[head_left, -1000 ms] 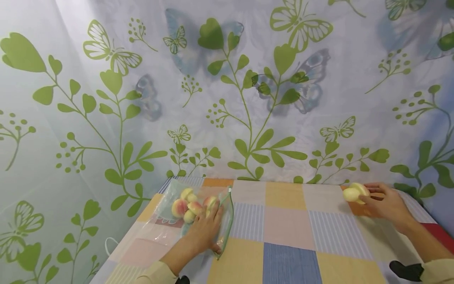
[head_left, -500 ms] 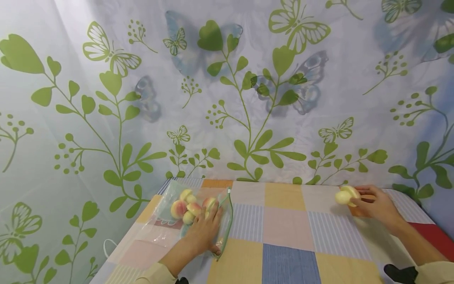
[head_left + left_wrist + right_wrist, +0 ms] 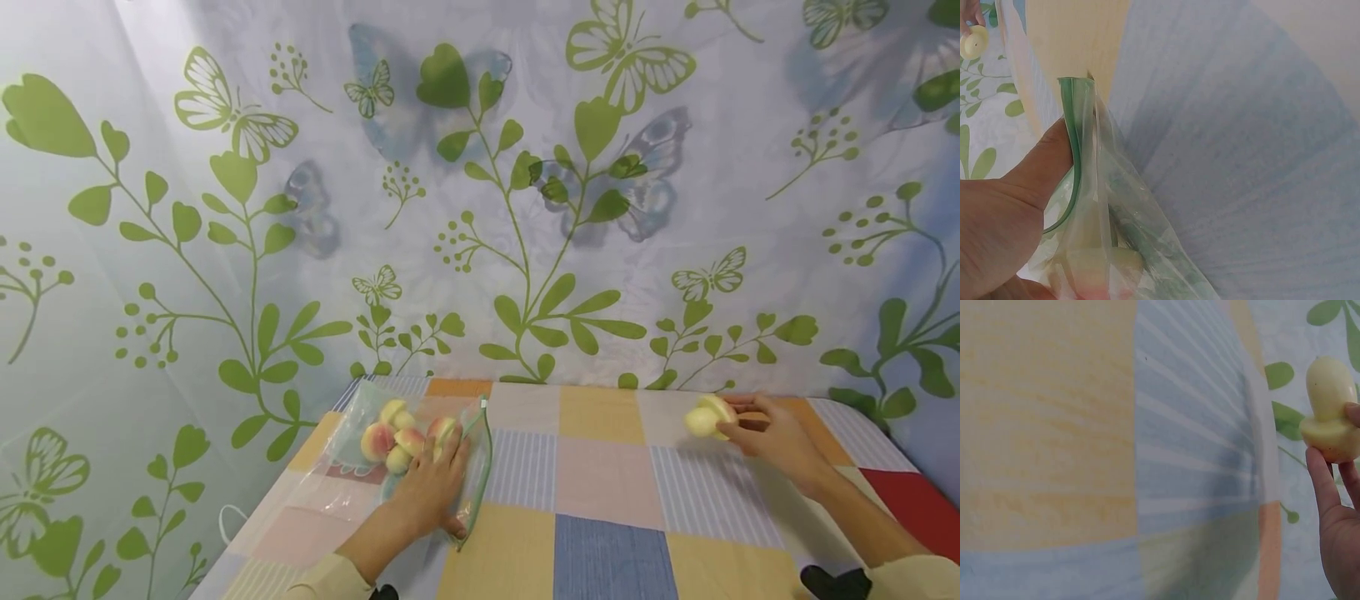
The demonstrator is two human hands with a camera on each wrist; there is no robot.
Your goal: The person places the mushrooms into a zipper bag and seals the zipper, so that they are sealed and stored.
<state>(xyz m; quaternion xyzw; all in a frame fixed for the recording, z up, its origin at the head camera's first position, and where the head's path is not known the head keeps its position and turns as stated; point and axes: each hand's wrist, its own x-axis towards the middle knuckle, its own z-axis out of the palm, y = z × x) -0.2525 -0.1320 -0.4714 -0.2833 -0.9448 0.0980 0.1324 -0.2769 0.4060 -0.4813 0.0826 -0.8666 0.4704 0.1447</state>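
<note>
My right hand (image 3: 783, 446) holds a toy mushroom (image 3: 703, 419), pale yellow with a pinkish cap top, above the far right of the table. Thumb and fingertips pinch it at the cap in the right wrist view, its rounded stem (image 3: 1329, 387) pointing up there. On the left, my left hand (image 3: 431, 492) rests with fingers straight on a clear zip bag (image 3: 341, 500). Several similar yellow-and-pink mushrooms (image 3: 380, 442) lie inside it. The left thumb (image 3: 1050, 156) lies along the bag's green zip edge (image 3: 1069, 109); the other fingers are mostly hidden in the left wrist view.
A patchwork cloth (image 3: 611, 550) covers the table. Behind it hangs a curtain (image 3: 480, 250) printed with green leaves and butterflies, meeting the table's far edge. A thin white cord loop (image 3: 222, 521) shows past the left table edge.
My right hand has moved left with the toy mushroom, from the far right towards the middle. The left hand and the bag have stayed in place.
</note>
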